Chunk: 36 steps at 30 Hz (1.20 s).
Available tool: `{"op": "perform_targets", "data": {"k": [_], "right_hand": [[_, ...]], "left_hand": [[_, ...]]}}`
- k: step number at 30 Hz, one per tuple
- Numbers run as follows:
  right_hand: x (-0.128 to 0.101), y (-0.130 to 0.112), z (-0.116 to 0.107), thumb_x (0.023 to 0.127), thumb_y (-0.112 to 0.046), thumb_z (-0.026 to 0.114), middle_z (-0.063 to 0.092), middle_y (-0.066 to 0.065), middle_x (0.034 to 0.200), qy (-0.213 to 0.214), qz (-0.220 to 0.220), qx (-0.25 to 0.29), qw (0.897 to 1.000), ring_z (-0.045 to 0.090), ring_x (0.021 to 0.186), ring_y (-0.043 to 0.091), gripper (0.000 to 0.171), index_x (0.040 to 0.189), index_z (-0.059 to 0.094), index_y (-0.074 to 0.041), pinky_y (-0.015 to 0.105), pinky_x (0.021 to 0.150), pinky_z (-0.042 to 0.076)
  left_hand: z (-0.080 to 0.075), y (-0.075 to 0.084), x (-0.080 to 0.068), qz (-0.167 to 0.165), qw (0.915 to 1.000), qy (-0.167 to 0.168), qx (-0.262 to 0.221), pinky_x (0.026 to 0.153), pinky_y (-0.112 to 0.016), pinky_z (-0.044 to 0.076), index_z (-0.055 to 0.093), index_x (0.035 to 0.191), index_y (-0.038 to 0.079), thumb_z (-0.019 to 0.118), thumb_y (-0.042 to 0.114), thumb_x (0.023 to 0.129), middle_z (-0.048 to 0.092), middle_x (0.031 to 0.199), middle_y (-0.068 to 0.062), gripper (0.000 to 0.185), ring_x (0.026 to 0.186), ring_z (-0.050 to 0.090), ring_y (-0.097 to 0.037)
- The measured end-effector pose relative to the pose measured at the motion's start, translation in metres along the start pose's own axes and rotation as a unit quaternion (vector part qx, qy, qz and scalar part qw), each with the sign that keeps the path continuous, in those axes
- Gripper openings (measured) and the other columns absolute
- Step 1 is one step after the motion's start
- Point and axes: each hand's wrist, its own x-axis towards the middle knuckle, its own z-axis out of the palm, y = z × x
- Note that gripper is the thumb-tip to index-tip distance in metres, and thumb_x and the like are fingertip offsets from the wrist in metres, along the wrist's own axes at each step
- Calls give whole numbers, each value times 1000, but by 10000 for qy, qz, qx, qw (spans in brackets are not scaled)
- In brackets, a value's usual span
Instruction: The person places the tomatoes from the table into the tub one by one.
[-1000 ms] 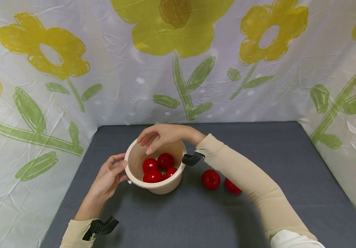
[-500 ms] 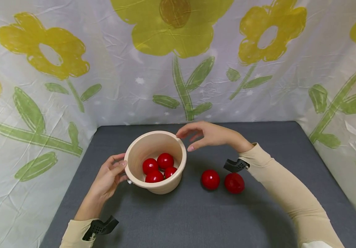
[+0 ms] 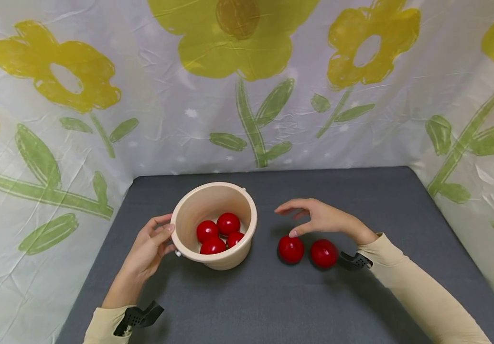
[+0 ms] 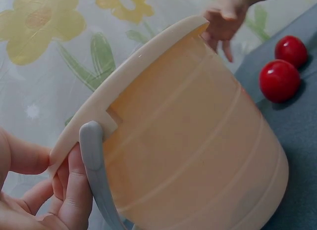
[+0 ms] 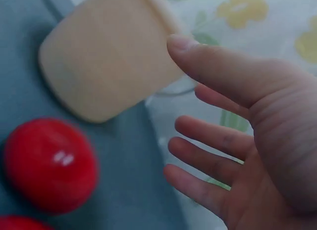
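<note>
A crumpled white cloth point(image 3: 174, 119) printed with yellow flowers and green leaves hung behind and beside a dark grey table point(image 3: 273, 306). On the table's left half stood a cream plastic bucket point(image 3: 225, 258), upright, with four red balls point(image 3: 217, 232) lying together in its bottom.

The left hand point(image 3: 150, 248) gripped the bucket at its left rim, the thumb on the lip and the fingers curled against the wall. The left wrist view showed those fingers point(image 4: 74, 190) pinching the rim just beside the bucket's grey handle point(image 4: 96, 175), which hung down the side.

The right hand point(image 3: 320, 220) hovered over the table to the right of the bucket, palm down, its fingers spread and loosely bent, holding nothing. Its thumb tip was right above the nearer red ball point(image 3: 291, 249), which lay on the table between the bucket and a second red ball point(image 3: 324, 253). The two balls sat just beside each other; whether the thumb touched the nearer one could not be told. In the right wrist view the open fingers point(image 5: 213, 141) were apart from that ball point(image 5: 49, 163), with the bucket's wall point(image 5: 109, 57) beyond.

Both forearms wore beige sleeves point(image 3: 419, 291), each with a black clip at the wrist point(image 3: 137, 316).
</note>
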Motion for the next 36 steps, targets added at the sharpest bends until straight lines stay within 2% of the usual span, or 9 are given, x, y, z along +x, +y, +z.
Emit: {"op": "perform_targets", "data": {"k": [4, 8, 13, 21, 26, 36], "right_hand": [[-9, 17, 14, 85, -26, 79, 57, 4, 141, 144, -99, -364, 9992, 56, 127, 28, 58, 137, 55, -24, 54, 102, 49], [-17, 26, 27, 83, -32, 80, 57, 3, 139, 322, -205, -961, 9946, 57, 124, 28, 59, 136, 56, -22, 51, 99, 51], [-22, 27, 42, 80, -38, 81, 57, 0, 139, 393, -147, -1680, 9849, 56, 127, 22, 63, 135, 58, -18, 46, 102, 49], [-25, 27, 62, 78, -38, 83, 57, 4, 138, 558, -72, -2483, 9670, 58, 123, 24, 66, 136, 58, -19, 45, 97, 53], [-26, 29, 70, 75, -38, 85, 58, 4, 136, 703, -73, -2798, 9574, 60, 120, 25, 68, 135, 59, -20, 45, 94, 55], [-26, 29, 76, 76, -38, 85, 61, 1, 131, 849, 25, -2901, 9532, 61, 117, 21, 64, 133, 60, -21, 42, 92, 56]], "left_hand": [[0, -2, 0, -8, 10000, -18, -41, 67, -20, 58, 39, 128, 12, 54, 12, 101, 63, 103, 7, 31, 86, 66, -5], [0, -2, 0, 8, 10000, -35, -64, 67, -20, 58, 40, 127, 13, 54, 13, 101, 63, 103, 7, 29, 86, 66, -5], [0, -3, 1, 20, 10000, -18, -70, 66, -20, 58, 40, 126, 14, 54, 13, 102, 63, 102, 7, 29, 85, 66, -5], [0, -4, 1, 56, 9999, -46, -135, 65, -20, 57, 41, 125, 14, 54, 13, 101, 65, 101, 8, 27, 84, 66, -5], [0, -4, 1, 100, 9999, -76, -115, 65, -20, 57, 40, 126, 13, 54, 12, 101, 65, 101, 8, 29, 83, 66, -5], [-1, -4, 1, 74, 9999, -43, -109, 64, -20, 57, 40, 127, 13, 54, 12, 102, 64, 102, 8, 29, 83, 66, -5]]}}
